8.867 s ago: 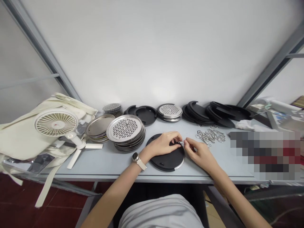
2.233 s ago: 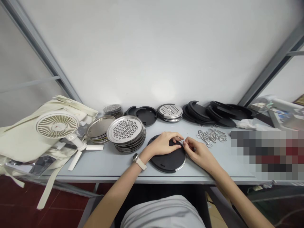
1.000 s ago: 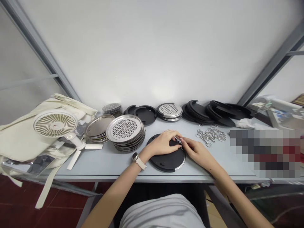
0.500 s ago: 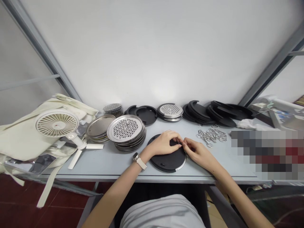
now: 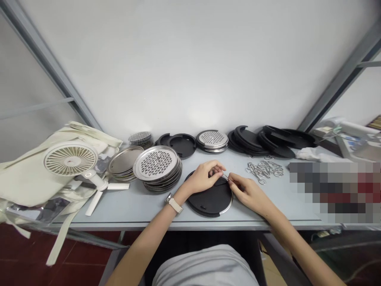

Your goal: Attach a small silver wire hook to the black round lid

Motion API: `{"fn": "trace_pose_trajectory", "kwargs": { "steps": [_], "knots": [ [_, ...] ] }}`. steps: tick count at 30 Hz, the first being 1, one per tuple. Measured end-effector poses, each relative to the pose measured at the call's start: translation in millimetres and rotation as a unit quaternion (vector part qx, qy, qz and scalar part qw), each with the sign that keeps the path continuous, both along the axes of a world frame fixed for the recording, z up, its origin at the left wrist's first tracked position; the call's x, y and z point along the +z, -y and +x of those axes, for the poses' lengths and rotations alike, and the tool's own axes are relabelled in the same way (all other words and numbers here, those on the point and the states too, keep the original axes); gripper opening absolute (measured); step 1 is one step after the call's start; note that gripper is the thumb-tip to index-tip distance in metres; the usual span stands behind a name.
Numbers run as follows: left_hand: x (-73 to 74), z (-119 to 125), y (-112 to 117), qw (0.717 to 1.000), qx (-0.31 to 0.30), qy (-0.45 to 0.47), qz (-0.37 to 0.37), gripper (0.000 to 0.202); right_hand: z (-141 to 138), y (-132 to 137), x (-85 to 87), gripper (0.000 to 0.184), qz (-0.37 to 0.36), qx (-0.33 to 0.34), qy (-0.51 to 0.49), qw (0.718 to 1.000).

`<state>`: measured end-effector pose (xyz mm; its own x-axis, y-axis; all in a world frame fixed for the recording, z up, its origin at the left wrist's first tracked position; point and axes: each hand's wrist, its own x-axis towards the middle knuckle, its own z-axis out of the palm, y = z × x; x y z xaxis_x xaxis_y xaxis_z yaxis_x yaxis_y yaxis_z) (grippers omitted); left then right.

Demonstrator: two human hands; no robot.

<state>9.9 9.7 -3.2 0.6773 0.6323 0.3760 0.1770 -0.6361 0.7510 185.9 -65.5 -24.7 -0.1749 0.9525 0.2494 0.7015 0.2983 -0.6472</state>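
A pale grey metal table (image 5: 139, 210) runs along a white wall (image 5: 190, 71) above a red tile floor (image 5: 80, 254), its front edge close to my body. At the left end, a white folding fan (image 5: 70, 159) rests on a crumpled cream canvas bag (image 5: 35, 178). Toward the back edge stand stacks of perforated steel discs (image 5: 156, 165) and matte black plastic rings (image 5: 253, 143). Near the front edge, a black round disc (image 5: 210, 200) with a thin steel rim lies flat, between those steel stacks and a tangle of steel clips (image 5: 264, 170). Above the disc, my right hand (image 5: 248, 194) pinches a small steel wire clip (image 5: 225, 177). My left hand (image 5: 202, 178), a watch (image 5: 174, 205) on its wrist, curls at the clip's other end; whether it grips, I cannot tell.
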Motion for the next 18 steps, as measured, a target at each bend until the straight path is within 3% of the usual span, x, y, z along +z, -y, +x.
{"fn": "trace_pose_trajectory", "kwargs": {
  "steps": [7,11,18],
  "knots": [
    [-1.5,-0.6,4.5,0.998,-0.021,-0.029,0.054,0.034,1.5,-3.3,0.5,0.028,-0.001,-0.039,0.004,0.999],
    [2.6,-1.5,7.3,0.994,-0.038,-0.037,0.100,0.030,1.7,-2.8,1.0,0.029,-0.006,-0.032,0.009,0.999],
    [-0.3,-1.1,3.5,0.993,-0.061,-0.051,0.090,0.025,2.2,-1.6,3.6,0.031,-0.001,-0.012,0.026,1.000]
  ]
}}
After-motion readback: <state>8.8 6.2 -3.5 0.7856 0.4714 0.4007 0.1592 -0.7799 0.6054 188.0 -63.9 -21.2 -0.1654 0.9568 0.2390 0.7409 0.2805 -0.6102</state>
